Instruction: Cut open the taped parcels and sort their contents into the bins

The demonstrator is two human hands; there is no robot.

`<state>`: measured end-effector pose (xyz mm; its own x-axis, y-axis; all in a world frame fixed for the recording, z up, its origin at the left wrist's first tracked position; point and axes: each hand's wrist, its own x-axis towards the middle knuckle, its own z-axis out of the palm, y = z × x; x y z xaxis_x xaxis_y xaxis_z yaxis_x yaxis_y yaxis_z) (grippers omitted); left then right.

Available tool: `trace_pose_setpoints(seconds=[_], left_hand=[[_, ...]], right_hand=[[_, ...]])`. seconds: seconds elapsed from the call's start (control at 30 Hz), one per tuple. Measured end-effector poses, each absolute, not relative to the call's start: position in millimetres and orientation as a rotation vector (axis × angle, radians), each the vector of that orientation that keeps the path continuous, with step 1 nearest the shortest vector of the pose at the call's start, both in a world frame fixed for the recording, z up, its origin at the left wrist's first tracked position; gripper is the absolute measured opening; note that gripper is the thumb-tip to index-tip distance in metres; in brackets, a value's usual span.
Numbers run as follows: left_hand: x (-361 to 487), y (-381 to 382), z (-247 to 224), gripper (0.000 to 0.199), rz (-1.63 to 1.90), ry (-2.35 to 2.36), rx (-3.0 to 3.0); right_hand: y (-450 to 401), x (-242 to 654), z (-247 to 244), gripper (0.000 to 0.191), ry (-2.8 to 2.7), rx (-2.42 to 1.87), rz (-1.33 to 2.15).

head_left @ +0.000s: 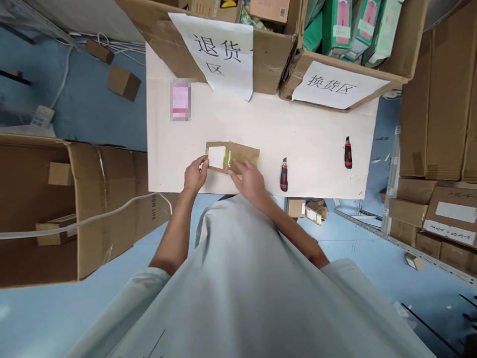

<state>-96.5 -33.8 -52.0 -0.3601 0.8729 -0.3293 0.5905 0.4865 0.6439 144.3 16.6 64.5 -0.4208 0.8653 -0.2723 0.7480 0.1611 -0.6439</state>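
Observation:
A small brown cardboard box (242,149) with a white label and yellowish tape lies near the front edge of the white table. My left hand (195,176) pinches its left end between thumb and fingers. On the box's right part rests my right hand (251,182), its fingers over the top face and the thumb at the near edge. Just right of that hand, a red and black utility knife (284,175) lies on the table. Another such utility knife (348,153) is farther right. A blurred pink package (181,101) sits at the back left.
Two large cartons with paper signs, the left carton (270,62) and the right carton (286,89), stand along the table's back; the right one holds green boxes (337,25). A big open carton (91,209) is at my left, crossed by a white cable (112,214). Stacked cartons (432,99) stand right.

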Motion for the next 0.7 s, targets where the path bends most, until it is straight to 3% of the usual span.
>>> trace_pose_setpoints(seconds=[0.27,0.53,0.7], left_hand=[[-82.0,-35.3,-49.1,0.051,0.673,2.076,1.029],[-25.1,-18.3,-31.4,0.031,0.82,2.007,1.039],[-8.3,-27.2,-19.9,0.028,0.695,2.094,0.9]], right_hand=[[23.0,156.7,62.1,0.04,-2.239,-1.627,1.114],[48.9,241.3,7.1,0.057,-1.862,-2.032,1.074],[30.3,268.7,-22.0,0.064,-1.8,-1.959,1.069]])
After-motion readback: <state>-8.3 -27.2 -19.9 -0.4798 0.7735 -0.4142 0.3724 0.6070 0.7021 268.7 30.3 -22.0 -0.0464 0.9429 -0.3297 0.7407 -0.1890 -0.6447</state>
